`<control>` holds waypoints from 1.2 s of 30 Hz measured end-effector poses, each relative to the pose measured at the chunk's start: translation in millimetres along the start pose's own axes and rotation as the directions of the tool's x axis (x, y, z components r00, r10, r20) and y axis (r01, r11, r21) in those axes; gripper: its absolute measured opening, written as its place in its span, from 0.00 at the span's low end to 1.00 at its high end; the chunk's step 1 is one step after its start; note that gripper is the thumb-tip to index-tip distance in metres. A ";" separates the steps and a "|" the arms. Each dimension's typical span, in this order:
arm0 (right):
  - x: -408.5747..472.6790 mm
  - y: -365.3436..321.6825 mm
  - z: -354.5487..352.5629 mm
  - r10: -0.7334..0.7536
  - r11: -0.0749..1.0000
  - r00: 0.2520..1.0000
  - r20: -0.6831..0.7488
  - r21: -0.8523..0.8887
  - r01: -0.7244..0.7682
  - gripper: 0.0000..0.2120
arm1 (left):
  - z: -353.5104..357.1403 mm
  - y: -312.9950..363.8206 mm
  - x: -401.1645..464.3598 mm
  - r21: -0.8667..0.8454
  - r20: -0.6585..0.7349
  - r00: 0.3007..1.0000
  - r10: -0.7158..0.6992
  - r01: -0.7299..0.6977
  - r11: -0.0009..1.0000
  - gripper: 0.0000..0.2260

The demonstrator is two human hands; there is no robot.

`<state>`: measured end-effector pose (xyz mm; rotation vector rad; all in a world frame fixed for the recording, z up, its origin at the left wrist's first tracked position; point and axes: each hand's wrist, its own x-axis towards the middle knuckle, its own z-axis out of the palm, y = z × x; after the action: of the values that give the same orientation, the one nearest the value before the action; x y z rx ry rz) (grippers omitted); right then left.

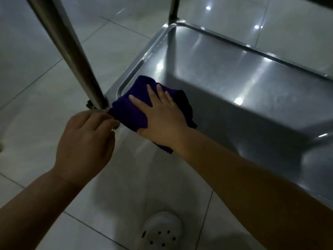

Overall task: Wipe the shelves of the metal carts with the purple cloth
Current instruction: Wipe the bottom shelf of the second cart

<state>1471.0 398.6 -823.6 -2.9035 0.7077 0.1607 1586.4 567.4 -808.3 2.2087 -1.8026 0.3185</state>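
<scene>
Pressing cloth [129, 112] flat with my right hand [162, 114], fingers straight, at the shelf's [234, 83] near-left corner; left hand [86, 139] pinches its left edge. Unwiped shelf stretches away rightward.

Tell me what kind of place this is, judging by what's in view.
Probably a commercial kitchen or service room, though that is uncertain. A stainless steel cart shelf with a raised rim stands on glossy pale floor tiles, and the right hand presses a dark purple cloth onto it.
</scene>
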 end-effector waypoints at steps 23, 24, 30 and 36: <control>-448.4 225.8 11.4 0.772 0.634 0.631 0.078 -0.015 -0.773 0.49 | 31.2 260.0 39.6 -0.375 -0.127 0.800 0.586 -0.586 0.718 0.16; -458.6 230.7 10.4 0.801 0.594 0.591 0.094 -0.010 -0.804 0.49 | 31.1 265.0 38.8 -0.380 -0.124 0.798 0.590 -0.587 0.715 0.16; -504.8 242.5 10.5 0.889 0.453 0.446 0.100 -0.065 -0.889 0.41 | 37.1 297.2 42.9 -0.437 -0.086 0.760 0.644 -0.609 0.662 0.20; -468.3 217.1 20.8 0.901 0.432 0.432 0.023 0.003 -0.902 0.44 | 45.2 329.2 57.7 -0.384 -0.030 0.740 0.672 -0.629 0.675 0.21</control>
<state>955.3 421.5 -804.8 -2.1161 2.1850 0.2805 1275.3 437.0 -808.0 1.2783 -2.4374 -0.0324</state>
